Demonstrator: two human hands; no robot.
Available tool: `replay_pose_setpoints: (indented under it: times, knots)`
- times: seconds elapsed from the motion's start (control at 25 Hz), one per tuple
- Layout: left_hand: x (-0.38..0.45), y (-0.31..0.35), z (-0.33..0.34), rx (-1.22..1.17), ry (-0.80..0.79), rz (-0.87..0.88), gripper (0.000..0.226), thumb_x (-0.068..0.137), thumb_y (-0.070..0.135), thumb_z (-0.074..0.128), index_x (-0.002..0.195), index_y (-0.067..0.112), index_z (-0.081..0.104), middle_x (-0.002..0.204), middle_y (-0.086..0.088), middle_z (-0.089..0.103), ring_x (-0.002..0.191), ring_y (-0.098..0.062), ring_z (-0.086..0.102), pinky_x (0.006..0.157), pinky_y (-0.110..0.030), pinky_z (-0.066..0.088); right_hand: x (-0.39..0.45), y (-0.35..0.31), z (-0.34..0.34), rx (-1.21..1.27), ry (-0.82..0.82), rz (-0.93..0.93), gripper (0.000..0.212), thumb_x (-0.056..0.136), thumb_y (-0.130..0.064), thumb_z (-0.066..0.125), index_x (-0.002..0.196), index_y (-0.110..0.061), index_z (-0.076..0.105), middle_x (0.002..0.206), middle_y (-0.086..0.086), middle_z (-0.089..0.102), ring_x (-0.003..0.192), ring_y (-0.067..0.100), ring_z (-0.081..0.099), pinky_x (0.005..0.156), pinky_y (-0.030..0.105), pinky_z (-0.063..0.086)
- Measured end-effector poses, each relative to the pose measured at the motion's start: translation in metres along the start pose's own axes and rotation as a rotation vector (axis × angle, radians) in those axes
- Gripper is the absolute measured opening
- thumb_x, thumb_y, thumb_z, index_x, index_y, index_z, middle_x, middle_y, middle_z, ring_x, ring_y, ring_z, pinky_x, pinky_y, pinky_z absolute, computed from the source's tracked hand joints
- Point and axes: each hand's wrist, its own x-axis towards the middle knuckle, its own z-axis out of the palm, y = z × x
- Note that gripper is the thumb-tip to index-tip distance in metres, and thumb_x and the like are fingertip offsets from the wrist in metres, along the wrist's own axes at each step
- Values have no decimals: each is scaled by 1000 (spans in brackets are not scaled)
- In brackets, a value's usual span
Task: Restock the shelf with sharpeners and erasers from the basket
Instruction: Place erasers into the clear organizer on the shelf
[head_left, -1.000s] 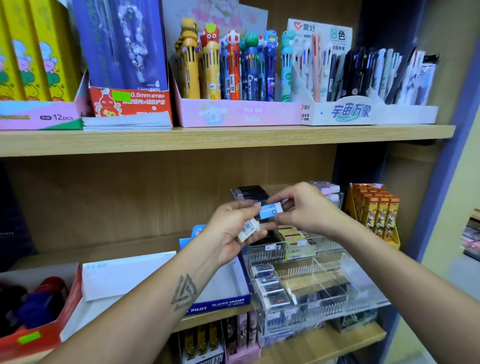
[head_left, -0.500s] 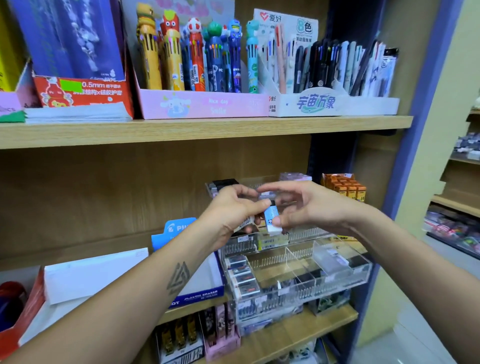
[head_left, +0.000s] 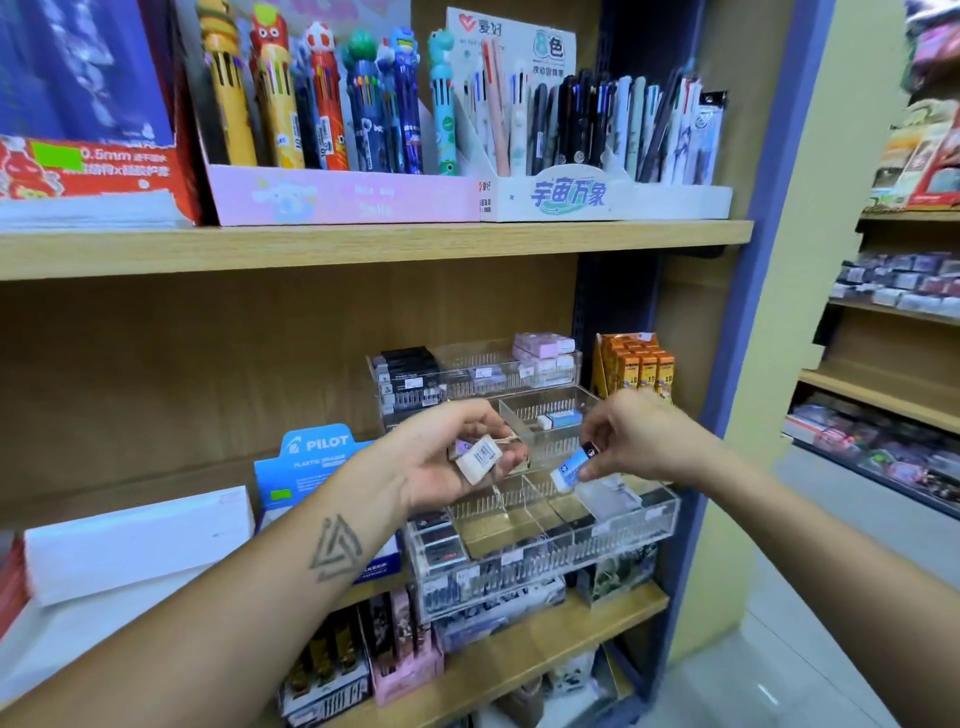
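Blue eraser (head_left: 570, 470) is pinched in your right hand (head_left: 631, 439) over the clear tray (head_left: 649, 525) on the right. Your left hand (head_left: 447, 457) holds a white eraser (head_left: 478, 460). Both look light and firm, so grip their long sides.

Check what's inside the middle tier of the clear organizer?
One blue-sleeved eraser lies in the middle tier; its left section is hidden behind the left hand.

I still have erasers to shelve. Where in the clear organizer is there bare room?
The clear organizer has bare front-tier compartments between the black erasers and the right wall, below the right hand. The middle tier holds only one blue eraser. The top tier looks crowded.
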Motion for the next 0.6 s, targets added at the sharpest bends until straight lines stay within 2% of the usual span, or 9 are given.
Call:
replay_pose_setpoints:
  times: [0.12,0.28,0.36,0.44,0.52,0.6]
  knots:
    - [-7,-3,-4,-60,-31,-21,26,74,-9,53,99,-5,57,107,-31,62,78,-25,61,67,-29,53,4,4,32,-39,-18,74,40,63,-55,86,87,-26,74,85,-9,69,79,12,62,69,32,54]
    - [-8,-8,-9,-116,-3,-36,40,71,-17,44,107,-3,51,100,-29,61,64,-19,52,54,-23,50,3,-5,55,-173,-59,9,35,74,-50,80,98,-26,75,100,-7,70,97,12,59,81,32,49]
    - [-9,-9,-10,-155,-5,-7,38,80,-19,40,113,-3,50,103,-32,59,74,-25,60,63,-28,56,3,-10,57,-313,-52,-71,22,81,-41,76,98,-27,75,101,-7,70,102,15,57,89,34,42]
    - [-10,-11,-10,-213,-56,32,35,86,-20,40,117,-5,51,114,-36,58,98,-38,66,82,-41,59,5,-15,55,-400,-33,-113,10,85,-28,72,94,-24,73,95,-5,72,95,17,62,92,32,43]
    - [-14,-12,-8,-257,-100,67,32,90,-20,40,116,-7,51,124,-37,57,114,-46,61,94,-52,52,4,-20,54,-421,-40,-111,6,85,-21,70,91,-23,71,91,-3,71,87,18,63,85,28,42]
    - [-18,-12,-8,-283,-104,111,33,90,-21,40,118,-7,51,129,-37,55,114,-49,60,96,-56,50,2,-25,48,-343,-41,-88,0,86,-22,71,86,-22,71,83,-5,68,79,15,61,74,24,39]
